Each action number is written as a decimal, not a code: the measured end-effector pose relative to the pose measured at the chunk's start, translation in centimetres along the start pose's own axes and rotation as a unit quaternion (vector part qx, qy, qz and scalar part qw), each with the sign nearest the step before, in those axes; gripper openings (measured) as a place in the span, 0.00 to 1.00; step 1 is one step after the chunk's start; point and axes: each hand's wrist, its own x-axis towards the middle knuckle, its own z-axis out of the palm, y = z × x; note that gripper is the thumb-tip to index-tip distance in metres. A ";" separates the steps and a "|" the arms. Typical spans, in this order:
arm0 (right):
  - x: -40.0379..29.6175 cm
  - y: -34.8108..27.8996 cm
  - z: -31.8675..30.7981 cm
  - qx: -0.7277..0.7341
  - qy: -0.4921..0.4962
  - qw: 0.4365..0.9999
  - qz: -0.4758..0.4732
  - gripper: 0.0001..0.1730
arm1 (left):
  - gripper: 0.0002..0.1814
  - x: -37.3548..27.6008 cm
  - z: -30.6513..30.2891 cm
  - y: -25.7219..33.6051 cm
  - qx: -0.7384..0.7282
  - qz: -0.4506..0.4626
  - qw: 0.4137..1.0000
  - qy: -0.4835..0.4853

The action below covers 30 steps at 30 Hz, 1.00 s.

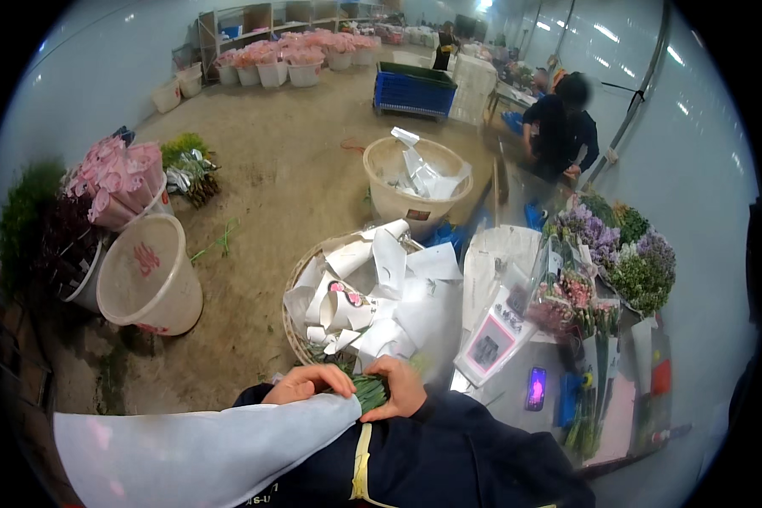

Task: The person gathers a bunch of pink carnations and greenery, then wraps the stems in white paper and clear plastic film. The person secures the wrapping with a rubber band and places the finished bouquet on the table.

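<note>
A bouquet in a white wrapping sleeve (209, 438) lies across the front of my body, its wide end at the lower left. Green stems (373, 392) stick out of the narrow end. My right hand (399, 388) grips these stems, thumb below and fingers over the top. My left hand (314, 383) holds the sleeve's narrow end close beside the stems, fingers curled over it. The blossoms are hidden inside the sleeve; faint pink shows through. Just beyond my hands is a round wicker basket (290, 317) heaped with white paper scraps (387, 305).
At right, a table (527, 355) bears a phone (536, 388), flat plastic sleeves (495, 336), wrapped pink flowers (574, 295) and lilac bunches (641, 260). A plastic tub (381, 165) stands beyond the basket. An empty bucket (149, 273) and pink-wrapped bouquets (124, 178) are at left. A co-worker (562, 127) stands farther off.
</note>
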 end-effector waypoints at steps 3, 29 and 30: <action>0.6 -0.9 -0.8 -0.065 -0.087 0.994 -0.032 0.42 | 0.25 0.2 -1.8 -2.1 -0.025 0.016 0.991 -0.131; 0.3 -0.1 -6.0 -0.016 -0.207 0.975 0.073 0.13 | 0.24 1.5 -1.3 -0.5 0.060 -0.070 0.952 -0.293; 0.3 0.2 -5.7 -0.018 -0.198 0.977 0.073 0.11 | 0.23 1.6 -1.3 -0.6 0.061 -0.072 0.951 -0.296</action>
